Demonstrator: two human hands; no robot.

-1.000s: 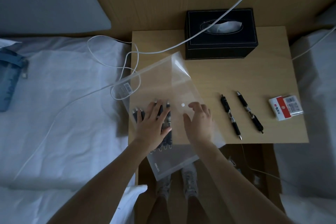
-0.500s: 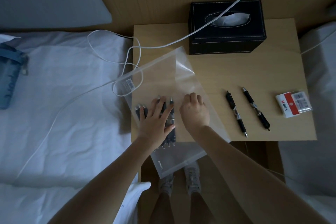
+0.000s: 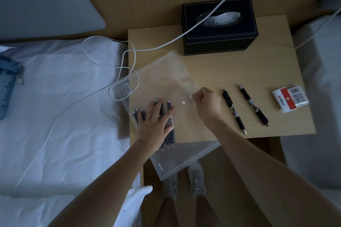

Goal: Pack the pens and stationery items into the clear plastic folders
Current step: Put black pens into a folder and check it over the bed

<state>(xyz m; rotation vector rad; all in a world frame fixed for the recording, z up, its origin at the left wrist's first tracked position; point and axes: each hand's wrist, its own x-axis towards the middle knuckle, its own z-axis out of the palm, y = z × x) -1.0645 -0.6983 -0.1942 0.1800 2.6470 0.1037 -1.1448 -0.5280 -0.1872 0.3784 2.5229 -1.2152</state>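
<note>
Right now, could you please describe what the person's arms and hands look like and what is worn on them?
Both forearms are bare to the frame's edge: no sleeves, watch or bracelet. The left hand and right hand wear no gloves, and no rings are visible in this dim light.

Surface [image 3: 267, 64]: between two beds.
Black leather tissue box [image 3: 219, 38]: at its far edge.
Clear plastic folder [image 3: 166, 79]: left part, overhanging the near edge.
Two loose black pens [image 3: 245, 107]: right of the folder.
Small red-and-white packet [image 3: 289, 98]: right of these.
</note>
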